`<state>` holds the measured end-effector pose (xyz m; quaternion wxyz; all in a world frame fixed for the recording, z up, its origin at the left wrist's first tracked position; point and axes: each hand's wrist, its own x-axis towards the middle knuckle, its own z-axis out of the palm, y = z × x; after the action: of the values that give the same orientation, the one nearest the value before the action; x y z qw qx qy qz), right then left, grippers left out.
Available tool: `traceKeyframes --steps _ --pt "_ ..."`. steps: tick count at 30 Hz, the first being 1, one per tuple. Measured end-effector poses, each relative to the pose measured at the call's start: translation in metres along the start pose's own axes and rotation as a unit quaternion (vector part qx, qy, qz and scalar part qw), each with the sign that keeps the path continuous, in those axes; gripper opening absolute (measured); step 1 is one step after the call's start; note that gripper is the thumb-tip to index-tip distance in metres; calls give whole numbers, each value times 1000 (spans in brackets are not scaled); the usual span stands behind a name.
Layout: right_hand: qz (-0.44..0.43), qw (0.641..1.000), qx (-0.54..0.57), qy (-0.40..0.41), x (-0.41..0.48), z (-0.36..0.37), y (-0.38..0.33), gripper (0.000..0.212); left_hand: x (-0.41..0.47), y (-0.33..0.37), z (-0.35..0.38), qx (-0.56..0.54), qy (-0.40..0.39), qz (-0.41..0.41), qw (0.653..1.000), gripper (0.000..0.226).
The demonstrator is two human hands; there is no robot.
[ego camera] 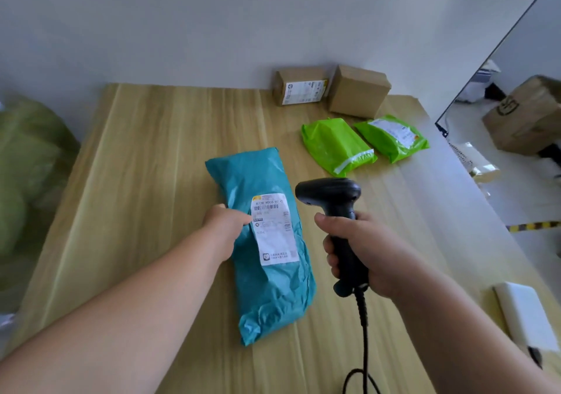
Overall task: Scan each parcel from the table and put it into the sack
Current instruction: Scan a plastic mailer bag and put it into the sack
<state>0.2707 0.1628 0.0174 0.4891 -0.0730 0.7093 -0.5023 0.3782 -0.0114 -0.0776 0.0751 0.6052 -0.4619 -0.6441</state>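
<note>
At the far left we see the green sack (27,166), blurred, standing beside the left edge of the wooden table (136,166). Our left hand (226,226) reaches in over the table and holds the left edge of the teal parcel (267,287). The thumb lies on top, just beside the white label (274,232), and the other fingers are hidden from us under the bag.

The teal parcel lies flat near the middle of the table with its label facing up. Right of it, our right hand (364,254) is wrapped tight round the handle of the black scanner (329,194), whose head sits above the parcel's right edge. Its cable (364,333) runs down toward us.

Farther back and to the right lie two bright green parcels (335,146) (393,138), side by side. Behind them two cardboard boxes (299,85) (358,91) stand against the wall. At the table's near right corner rests a white box (525,311).
</note>
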Motion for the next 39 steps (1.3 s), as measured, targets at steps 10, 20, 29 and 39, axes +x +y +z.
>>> traceKeyframes --steps 10,20,29,39 --pt "-69 991 -40 -111 -72 29 -64 22 -101 58 -73 -105 68 120 985 29" --pt "-104 973 -81 -188 -127 32 -93 23 -164 66 -103 -162 123 141 969 40" --pt "-122 965 -76 -217 -141 46 -90 23 -184 52 -125 -185 168 150 956 40" --pt "-117 954 -95 -260 -125 143 -96 26 -167 27 -235 -208 235 116 942 36"
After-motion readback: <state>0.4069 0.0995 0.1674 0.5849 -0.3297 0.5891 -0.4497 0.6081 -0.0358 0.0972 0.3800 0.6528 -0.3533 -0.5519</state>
